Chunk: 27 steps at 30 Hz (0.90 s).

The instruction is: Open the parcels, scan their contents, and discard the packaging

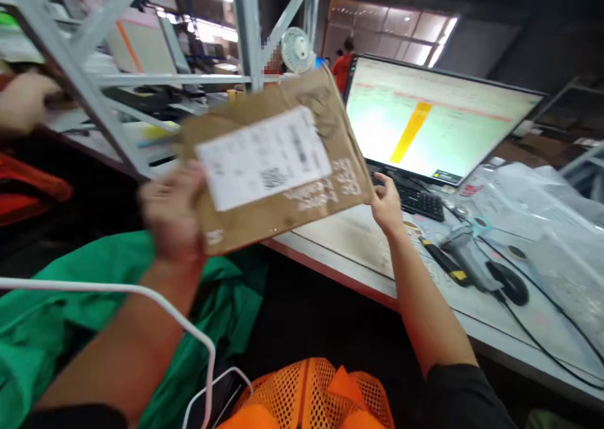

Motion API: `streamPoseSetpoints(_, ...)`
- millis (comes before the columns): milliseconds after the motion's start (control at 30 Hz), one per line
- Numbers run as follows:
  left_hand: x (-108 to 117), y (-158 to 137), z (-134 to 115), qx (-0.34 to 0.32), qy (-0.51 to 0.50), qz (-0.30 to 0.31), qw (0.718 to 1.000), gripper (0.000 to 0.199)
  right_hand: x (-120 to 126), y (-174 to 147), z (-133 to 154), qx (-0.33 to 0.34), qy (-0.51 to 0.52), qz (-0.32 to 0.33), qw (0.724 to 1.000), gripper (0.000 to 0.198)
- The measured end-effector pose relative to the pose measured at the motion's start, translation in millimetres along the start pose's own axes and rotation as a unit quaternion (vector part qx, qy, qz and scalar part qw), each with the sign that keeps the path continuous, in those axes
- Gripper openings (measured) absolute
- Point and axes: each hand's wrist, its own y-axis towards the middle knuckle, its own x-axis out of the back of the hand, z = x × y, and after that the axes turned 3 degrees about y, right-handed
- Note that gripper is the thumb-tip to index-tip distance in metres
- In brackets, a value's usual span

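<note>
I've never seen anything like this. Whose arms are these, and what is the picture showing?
There's no robot, just a person's bare hands. The picture comes from a camera worn on the head, looking forward and down. The left hand holds a cardboard parcel with a white label; the right hand is at its other end, its grip hard to make out. On the desk are a monitor, a keyboard, what looks like a handheld scanner, and a black-and-yellow tool, perhaps a cutter.

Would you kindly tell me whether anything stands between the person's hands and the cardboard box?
Nothing visible does: the left hand grips the cardboard box directly at its left end, and the right hand is at its lower right corner, with no object seen in between.
</note>
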Motion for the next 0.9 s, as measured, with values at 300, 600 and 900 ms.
streamPoseSetpoints(300,-200.1,-77.6,-6.9,-0.177,-0.013,0.159,0.971,0.054,227.8,-84.4,-61.9,-0.221,-0.534,-0.052,0.814,0.06)
streamPoseSetpoints(600,-234.3,-120.8,32.4,-0.291,0.026,0.217,0.932,0.041,226.8,-76.9,-77.5,-0.31,-0.557,0.021,0.77,0.06)
streamPoseSetpoints(900,-232.2,-119.2,37.8,-0.329,0.016,0.204,0.922,0.037,251.2,-118.2,-11.2,-0.135,-0.376,0.131,0.908,0.06)
